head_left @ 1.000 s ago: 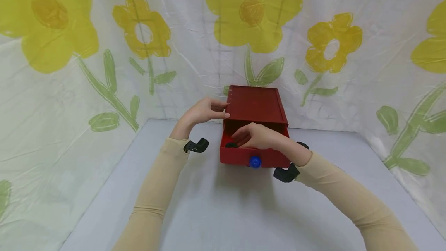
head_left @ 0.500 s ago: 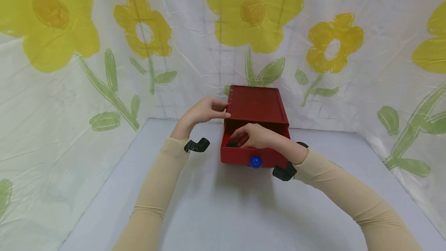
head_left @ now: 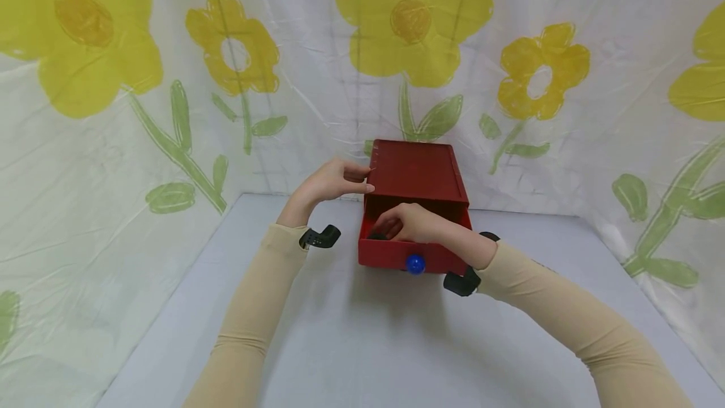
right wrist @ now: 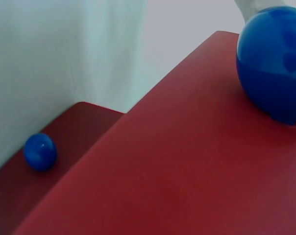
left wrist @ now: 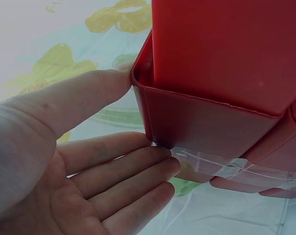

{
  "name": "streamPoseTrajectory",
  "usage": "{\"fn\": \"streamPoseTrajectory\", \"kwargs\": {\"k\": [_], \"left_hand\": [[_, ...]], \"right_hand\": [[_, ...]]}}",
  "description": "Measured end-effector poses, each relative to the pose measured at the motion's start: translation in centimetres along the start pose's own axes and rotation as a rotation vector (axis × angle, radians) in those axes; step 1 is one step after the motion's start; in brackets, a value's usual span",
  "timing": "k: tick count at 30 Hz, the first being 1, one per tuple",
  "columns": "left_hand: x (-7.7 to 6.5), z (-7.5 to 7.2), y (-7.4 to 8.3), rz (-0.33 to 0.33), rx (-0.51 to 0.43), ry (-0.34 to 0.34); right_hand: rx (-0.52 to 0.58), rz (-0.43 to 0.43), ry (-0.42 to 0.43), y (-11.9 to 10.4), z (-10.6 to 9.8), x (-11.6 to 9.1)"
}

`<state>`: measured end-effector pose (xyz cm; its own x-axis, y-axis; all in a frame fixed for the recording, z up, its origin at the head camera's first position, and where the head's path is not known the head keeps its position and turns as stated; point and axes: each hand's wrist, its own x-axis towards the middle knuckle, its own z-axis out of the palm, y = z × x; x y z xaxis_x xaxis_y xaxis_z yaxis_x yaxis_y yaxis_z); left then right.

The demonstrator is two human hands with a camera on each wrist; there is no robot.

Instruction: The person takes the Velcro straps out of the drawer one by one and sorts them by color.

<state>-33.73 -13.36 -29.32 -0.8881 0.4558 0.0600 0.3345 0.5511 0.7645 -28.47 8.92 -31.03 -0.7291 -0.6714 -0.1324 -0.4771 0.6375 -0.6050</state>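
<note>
A red drawer cabinet stands at the back of the table, its top drawer pulled out. My left hand is at the cabinet's upper left side. In the left wrist view its thumb touches the casing's edge and its straight fingers reach the side below. My right hand reaches over the drawer front, fingers bent down at a small dark object inside. Fingertips and object are partly hidden by the drawer front; I cannot tell whether they grip it. A blue knob is on the front.
In the right wrist view a second blue knob sits on a lower red drawer front. A flowered curtain hangs behind and beside the white table. Clear tape crosses the cabinet's side.
My right fingers have drawn closer together around the dark object in the drawer, and the right wrist has shifted slightly left. The left hand holds its place on the cabinet.
</note>
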Motion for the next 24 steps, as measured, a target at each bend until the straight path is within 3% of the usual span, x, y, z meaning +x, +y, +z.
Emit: {"fn": "streamPoseTrajectory", "kwargs": {"k": [7, 14, 24], "left_hand": [[0.0, 0.0, 0.1, 0.001, -0.001, 0.004], [0.1, 0.0, 0.0, 0.002, 0.0, -0.004], [0.0, 0.0, 0.1, -0.005, -0.001, -0.002]], "right_hand": [[0.014, -0.032, 0.017, 0.0, -0.2, -0.2], [0.022, -0.097, 0.084, 0.1, -0.5, -0.4], [0.081, -0.095, 0.146, -0.4, -1.5, -1.4]]}}
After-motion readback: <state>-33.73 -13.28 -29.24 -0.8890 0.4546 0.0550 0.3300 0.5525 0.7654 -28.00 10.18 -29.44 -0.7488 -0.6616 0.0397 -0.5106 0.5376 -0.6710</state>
